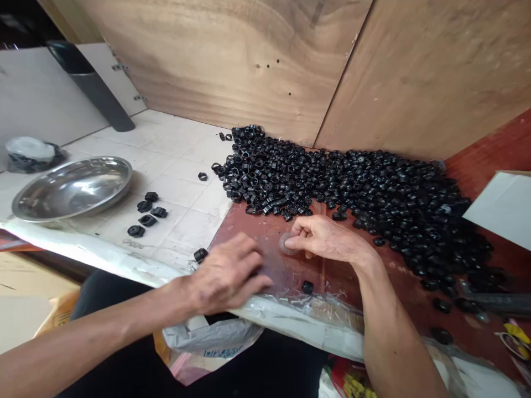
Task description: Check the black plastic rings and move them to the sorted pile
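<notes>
Clear disc (284,241) — rim pinched by right fingers (296,243), likely for control; left fingers (241,246) — blurred, grip cannot be told.

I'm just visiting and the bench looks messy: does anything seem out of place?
A few black parts lie beside the metal bowl, apart from the big pile. The plastic edging looks crumpled and ragged, perhaps worn.

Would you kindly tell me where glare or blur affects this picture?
In the head view, bright glare streaks the metal bowl; the left hand looks motion-blurred, the right hand sharper; the black parts merge darkly toward the right.
</notes>
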Motion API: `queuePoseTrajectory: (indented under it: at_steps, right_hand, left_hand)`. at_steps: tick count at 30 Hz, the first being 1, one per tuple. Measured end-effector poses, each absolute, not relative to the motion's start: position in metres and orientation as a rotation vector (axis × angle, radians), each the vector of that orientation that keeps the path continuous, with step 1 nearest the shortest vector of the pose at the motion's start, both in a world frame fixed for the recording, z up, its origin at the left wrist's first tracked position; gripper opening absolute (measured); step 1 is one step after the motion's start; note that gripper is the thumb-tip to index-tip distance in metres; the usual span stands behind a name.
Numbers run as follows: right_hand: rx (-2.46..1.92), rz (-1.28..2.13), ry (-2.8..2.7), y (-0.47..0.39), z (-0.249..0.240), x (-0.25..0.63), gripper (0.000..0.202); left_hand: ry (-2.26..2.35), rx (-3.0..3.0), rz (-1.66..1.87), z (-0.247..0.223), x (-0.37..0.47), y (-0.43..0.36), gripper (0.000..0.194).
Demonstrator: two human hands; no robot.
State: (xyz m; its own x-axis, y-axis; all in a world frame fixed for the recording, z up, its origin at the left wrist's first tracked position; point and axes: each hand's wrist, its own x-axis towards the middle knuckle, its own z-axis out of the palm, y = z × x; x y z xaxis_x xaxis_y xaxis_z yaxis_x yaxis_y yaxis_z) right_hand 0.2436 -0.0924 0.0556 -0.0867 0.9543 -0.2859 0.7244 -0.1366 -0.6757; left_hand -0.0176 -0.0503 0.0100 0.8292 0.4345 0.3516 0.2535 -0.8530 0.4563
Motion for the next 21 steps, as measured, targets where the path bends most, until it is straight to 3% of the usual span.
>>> queuePoseTrajectory:
  at_steps: [3, 6, 9, 13, 17, 21]
  right_hand:
    - [-1.921, 0.956, -1.737, -0.089, 0.051, 0.251, 0.027]
    - [-1.916, 0.890, -1.709, -0.086, 0.044, 0.258, 0.029]
    - [-1.894, 0.915, -1.696, -0.084, 0.039, 0.261, 0.031]
    - [-1.797, 1.155, -1.663, -0.084, 0.028, 0.250, 0.035]
    - [-1.690, 1.257, -1.532, -0.078, 0.008, 0.229, 0.022]
    - [-1.681, 1.259, -1.417, -0.074, -0.005, 0.215, 0.024]
  left_hand:
    - [0.298, 2.718, 0.489, 0.005, 0.028, -0.084, 0.030]
    - [0.075, 2.802, 0.341, -0.002, 0.059, -0.087, 0.010]
    - [0.298, 2.748, 0.290, -0.007, 0.063, -0.068, 0.005]
    - [0.794, 2.421, 0.539, -0.011, 0.049, -0.042, 0.010]
    - [0.828, 2.236, 0.678, -0.020, 0.042, -0.035, 0.016]
    - [0.808, 2.259, 0.646, -0.023, 0.043, -0.039, 0.020]
